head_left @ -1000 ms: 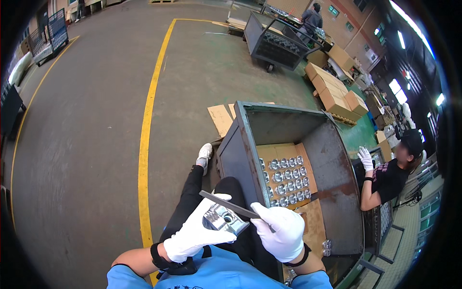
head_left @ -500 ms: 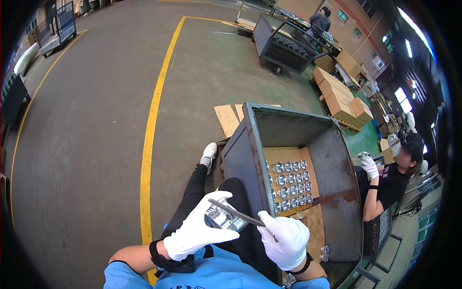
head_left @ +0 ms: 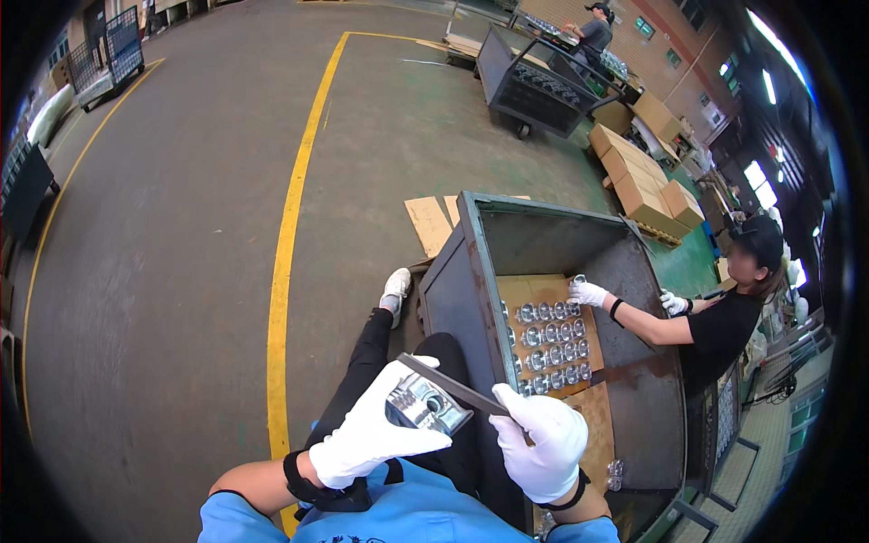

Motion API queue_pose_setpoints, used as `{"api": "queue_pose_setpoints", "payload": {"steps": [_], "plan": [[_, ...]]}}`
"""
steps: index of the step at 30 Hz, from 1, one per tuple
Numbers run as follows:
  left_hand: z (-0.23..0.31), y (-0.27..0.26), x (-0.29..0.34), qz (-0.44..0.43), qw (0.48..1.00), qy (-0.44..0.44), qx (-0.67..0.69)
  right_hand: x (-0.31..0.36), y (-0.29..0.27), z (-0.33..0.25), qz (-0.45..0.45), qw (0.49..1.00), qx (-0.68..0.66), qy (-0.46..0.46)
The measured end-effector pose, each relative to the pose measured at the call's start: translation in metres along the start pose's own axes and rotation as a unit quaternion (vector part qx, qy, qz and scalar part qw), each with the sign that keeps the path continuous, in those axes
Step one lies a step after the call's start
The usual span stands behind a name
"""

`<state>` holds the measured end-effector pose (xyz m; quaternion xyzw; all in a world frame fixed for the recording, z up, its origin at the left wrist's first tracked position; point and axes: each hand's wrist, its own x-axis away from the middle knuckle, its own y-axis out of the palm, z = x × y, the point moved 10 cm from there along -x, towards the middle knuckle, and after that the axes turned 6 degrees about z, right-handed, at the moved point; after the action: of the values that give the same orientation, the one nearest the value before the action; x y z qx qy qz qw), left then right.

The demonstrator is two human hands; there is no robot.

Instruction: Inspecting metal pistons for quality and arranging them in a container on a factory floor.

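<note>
A shiny metal piston (head_left: 424,407) rests in my white-gloved left hand (head_left: 362,436), thumb and fingers wrapped around its sides. A round hole in the piston's side faces up. My right hand (head_left: 548,452), also gloved in white, pinches one end of a dark flat file (head_left: 463,391). The file slants across the piston's upper edge, and its far end reaches the fingertips of my left hand. Whether the file touches the metal I cannot tell. Both hands are over my lap, left of a grey metal bin (head_left: 484,299).
Rows of pistons (head_left: 554,333) stand on cardboard inside the bin. A co-worker (head_left: 724,321) reaches in from the right with a gloved hand (head_left: 588,293) holding a piston. Stacked boxes (head_left: 634,181) and another cart (head_left: 534,86) with a second person (head_left: 593,41) are farther back.
The file has shifted slightly up and the piston is tilted, so its side hole shows more. The co-worker has leaned in and stretched one hand over the rows in the bin.
</note>
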<state>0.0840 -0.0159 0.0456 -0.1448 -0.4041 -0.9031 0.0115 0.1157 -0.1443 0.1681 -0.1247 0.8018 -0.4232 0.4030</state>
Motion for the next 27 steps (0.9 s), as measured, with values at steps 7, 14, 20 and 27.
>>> {"api": "queue_pose_setpoints", "payload": {"steps": [7,14,20,27], "plan": [[0.003,-0.005,-0.001,0.011,0.997,0.048,-0.055,0.008,0.01,-0.003,-0.03,0.999,-0.005,-0.007],[0.001,-0.008,-0.002,0.015,0.999,0.029,-0.032,0.01,0.01,-0.002,-0.031,0.999,0.01,-0.011],[-0.004,-0.012,0.001,0.008,1.0,0.011,-0.022,0.004,0.014,-0.007,-0.048,0.998,-0.03,0.004],[-0.012,-0.002,-0.014,0.027,0.998,-0.037,-0.034,-0.001,0.003,0.019,0.002,0.995,-0.078,0.056]]}}
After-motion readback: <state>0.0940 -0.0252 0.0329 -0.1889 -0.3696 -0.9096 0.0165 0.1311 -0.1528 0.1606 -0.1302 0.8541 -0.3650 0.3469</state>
